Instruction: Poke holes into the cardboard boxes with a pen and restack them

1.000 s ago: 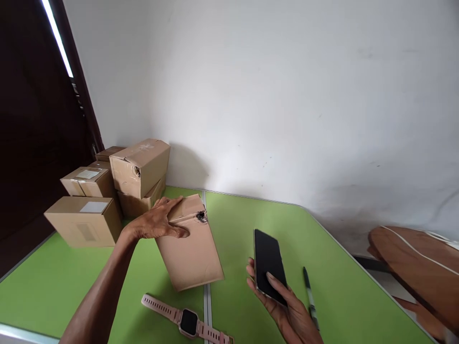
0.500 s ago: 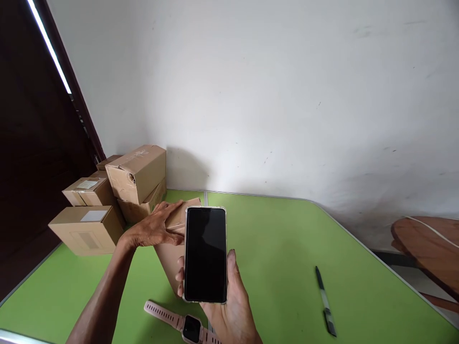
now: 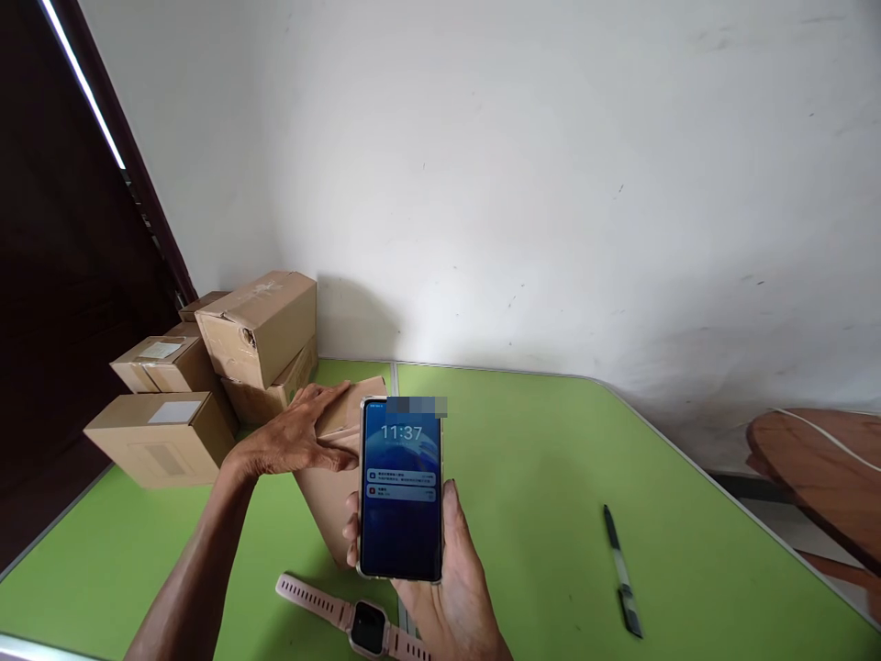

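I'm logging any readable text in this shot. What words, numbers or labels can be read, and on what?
"11:37" on the lit phone screen, held in the right hand.
Two notification lines under it: too small to read.
Top of the screen: blurred.
White labels on two cardboard boxes: no legible print.
Watch face: dark.

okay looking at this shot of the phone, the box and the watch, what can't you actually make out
Head view only:
- Phone: notification text too small; top strip blurred out.
- Cardboard box: right side hidden behind the phone, top under the left hand.
- Pink watch: strap end hidden by the right hand.
- Box stack: label print too small.
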Action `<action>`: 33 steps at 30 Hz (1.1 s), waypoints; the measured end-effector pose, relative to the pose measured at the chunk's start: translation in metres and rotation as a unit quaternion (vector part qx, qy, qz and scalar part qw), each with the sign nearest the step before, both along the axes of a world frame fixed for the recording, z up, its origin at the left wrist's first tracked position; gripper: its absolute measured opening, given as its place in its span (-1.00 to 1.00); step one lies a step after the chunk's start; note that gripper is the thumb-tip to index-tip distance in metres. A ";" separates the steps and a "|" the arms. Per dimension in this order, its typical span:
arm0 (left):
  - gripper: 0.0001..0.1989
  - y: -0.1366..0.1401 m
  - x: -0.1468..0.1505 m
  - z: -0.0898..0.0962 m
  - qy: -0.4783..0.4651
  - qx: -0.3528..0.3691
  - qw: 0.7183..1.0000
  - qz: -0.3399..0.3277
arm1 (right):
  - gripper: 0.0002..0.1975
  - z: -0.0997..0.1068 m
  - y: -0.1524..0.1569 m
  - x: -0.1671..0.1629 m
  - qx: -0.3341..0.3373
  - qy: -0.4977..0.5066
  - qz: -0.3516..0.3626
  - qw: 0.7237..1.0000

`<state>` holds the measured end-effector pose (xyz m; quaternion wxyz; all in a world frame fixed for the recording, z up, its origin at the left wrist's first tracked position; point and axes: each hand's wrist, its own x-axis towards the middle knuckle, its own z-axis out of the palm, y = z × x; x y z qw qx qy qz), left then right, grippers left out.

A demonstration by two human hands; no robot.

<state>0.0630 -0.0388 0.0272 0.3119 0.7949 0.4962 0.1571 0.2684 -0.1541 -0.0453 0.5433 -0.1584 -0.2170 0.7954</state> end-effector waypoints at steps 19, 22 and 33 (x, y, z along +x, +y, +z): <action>0.23 -0.006 -0.005 -0.006 -0.009 -0.009 1.000 0.000 | -0.53 -0.096 0.070 0.220 -0.257 -0.474 -0.336 0.772; 0.22 -0.006 -0.004 -0.007 -0.014 -0.011 1.000 -0.001 | -0.54 -0.106 0.073 0.225 -0.269 -0.524 -0.323 0.741; 0.23 -0.010 -0.003 -0.016 -0.027 0.011 1.000 0.001 | -0.60 -0.105 0.071 0.248 -0.198 -0.819 -0.173 0.509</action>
